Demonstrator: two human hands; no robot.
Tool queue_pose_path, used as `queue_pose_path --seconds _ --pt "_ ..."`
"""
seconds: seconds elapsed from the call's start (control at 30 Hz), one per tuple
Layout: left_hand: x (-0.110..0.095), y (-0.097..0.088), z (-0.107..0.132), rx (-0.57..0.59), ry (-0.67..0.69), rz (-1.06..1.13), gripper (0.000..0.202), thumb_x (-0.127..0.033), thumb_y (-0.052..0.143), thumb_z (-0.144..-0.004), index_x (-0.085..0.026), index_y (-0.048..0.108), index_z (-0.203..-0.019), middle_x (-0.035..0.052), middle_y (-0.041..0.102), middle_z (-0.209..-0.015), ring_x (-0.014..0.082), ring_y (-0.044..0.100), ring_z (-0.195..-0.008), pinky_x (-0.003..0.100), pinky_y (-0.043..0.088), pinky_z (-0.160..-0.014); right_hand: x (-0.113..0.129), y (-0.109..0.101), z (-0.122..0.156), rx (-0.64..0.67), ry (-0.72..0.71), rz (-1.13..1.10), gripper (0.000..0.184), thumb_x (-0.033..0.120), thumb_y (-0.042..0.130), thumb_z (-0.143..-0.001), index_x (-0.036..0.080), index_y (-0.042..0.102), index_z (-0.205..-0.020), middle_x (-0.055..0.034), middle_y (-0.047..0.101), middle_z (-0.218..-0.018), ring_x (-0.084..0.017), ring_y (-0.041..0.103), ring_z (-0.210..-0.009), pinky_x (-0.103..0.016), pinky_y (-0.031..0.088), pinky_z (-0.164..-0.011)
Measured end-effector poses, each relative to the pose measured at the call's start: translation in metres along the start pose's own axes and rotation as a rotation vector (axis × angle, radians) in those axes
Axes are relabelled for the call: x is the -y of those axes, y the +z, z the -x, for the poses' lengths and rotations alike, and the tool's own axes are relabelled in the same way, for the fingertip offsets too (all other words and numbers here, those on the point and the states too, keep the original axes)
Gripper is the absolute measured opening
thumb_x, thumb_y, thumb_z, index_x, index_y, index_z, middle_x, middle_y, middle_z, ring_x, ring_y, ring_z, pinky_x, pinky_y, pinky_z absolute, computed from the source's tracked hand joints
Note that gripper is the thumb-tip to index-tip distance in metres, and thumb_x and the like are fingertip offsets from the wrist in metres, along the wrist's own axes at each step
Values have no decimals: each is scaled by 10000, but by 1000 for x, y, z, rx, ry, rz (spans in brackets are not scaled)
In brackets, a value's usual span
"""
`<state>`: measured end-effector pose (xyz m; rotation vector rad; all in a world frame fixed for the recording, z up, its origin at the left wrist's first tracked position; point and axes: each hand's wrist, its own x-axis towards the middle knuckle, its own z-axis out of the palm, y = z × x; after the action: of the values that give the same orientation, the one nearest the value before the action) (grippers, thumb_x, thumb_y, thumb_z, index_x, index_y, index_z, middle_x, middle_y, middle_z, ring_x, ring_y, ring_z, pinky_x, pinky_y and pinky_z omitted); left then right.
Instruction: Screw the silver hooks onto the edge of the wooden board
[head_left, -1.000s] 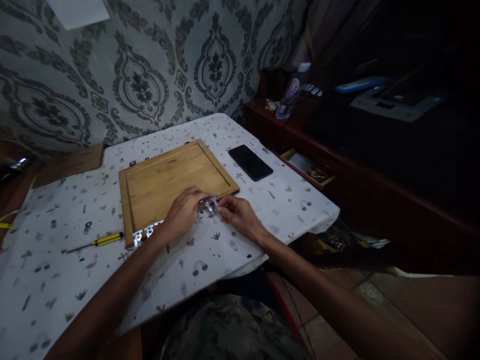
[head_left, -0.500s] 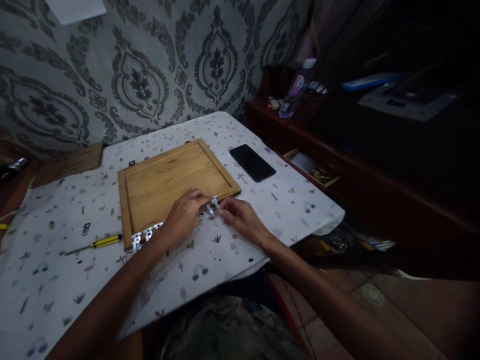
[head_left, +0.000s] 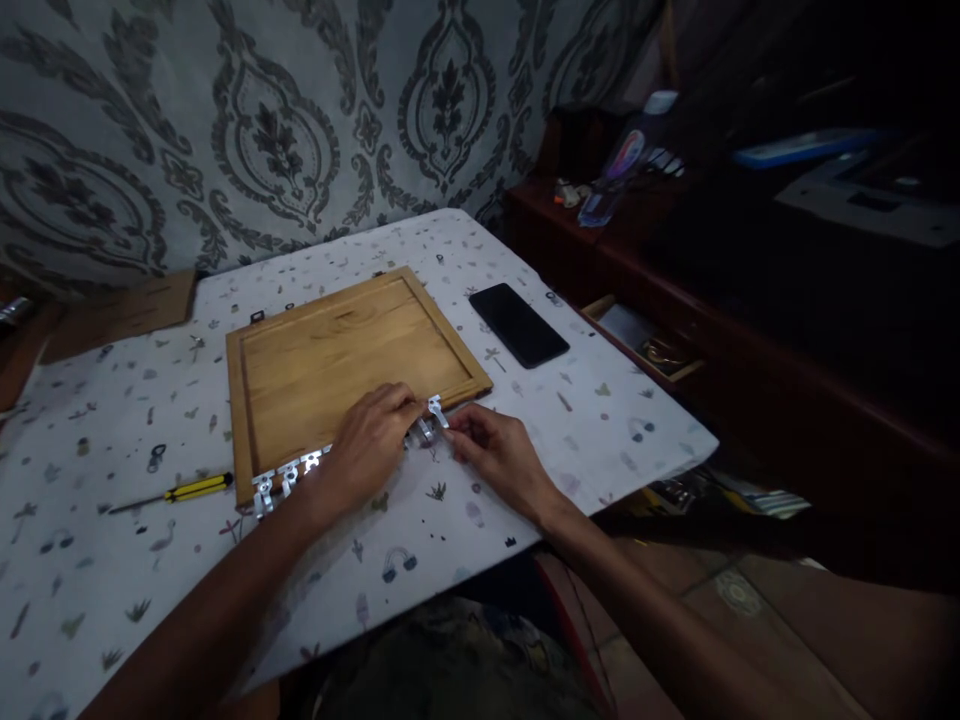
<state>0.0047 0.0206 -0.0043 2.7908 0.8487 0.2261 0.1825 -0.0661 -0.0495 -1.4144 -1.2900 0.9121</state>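
A wooden framed panel (head_left: 337,350) lies flat on a table with a white patterned cloth (head_left: 112,560). Small silver metal brackets (head_left: 285,478) sit along its near edge. My left hand (head_left: 371,440) rests curled on that edge, fingers closed on a silver bracket (head_left: 429,420) near the right corner. My right hand (head_left: 495,450) pinches the same bracket from the right side. Both hands nearly touch each other.
A yellow-handled screwdriver (head_left: 176,492) lies left of the panel. A black phone (head_left: 519,324) lies to the panel's right. A dark wooden cabinet (head_left: 712,330) with an open drawer (head_left: 645,345) and a water bottle (head_left: 622,160) stands right of the table.
The view has shifted a little to the right and down. Both hands stay on the bracket at the panel's near edge, with only small finger movement.
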Motion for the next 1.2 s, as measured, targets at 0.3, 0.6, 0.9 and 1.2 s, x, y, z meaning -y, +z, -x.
queue_pose_path --seconds 0.3,0.6,0.9,1.2 --pt "2 5 1 -18 34 -46 384 11 480 -881 -166 703 -1139 86 679 -1087 226 631 -1019 392 544 -915 2 -1 3 -17 84 -31 175 374 697 -862 205 670 -824 19 645 -647 -120 590 -562 -266 495 -573" --pt "-1 3 -2 31 11 -13 340 -19 498 -905 -133 693 -1159 97 692 -1106 263 641 -1043 423 547 -899 9 -1 5 -48 152 16 149 357 690 -852 213 673 -817 24 645 -615 -127 613 -561 -257 498 -562" --pt "0 5 -1 10 28 -22 352 -11 518 -878 -138 681 -1162 92 700 -1112 256 653 -1037 411 555 -884 9 -1 5 -48 180 66 175 374 682 -873 203 704 -840 8 680 -606 -117 608 -542 -237 473 -527" --pt "0 5 -1 -11 42 -50 404 11 539 -860 -151 667 -1207 80 710 -1124 233 660 -1042 382 569 -876 10 -2 5 -55 158 34 143 353 700 -866 219 690 -818 17 675 -602 -127 633 -544 -247 500 -542"
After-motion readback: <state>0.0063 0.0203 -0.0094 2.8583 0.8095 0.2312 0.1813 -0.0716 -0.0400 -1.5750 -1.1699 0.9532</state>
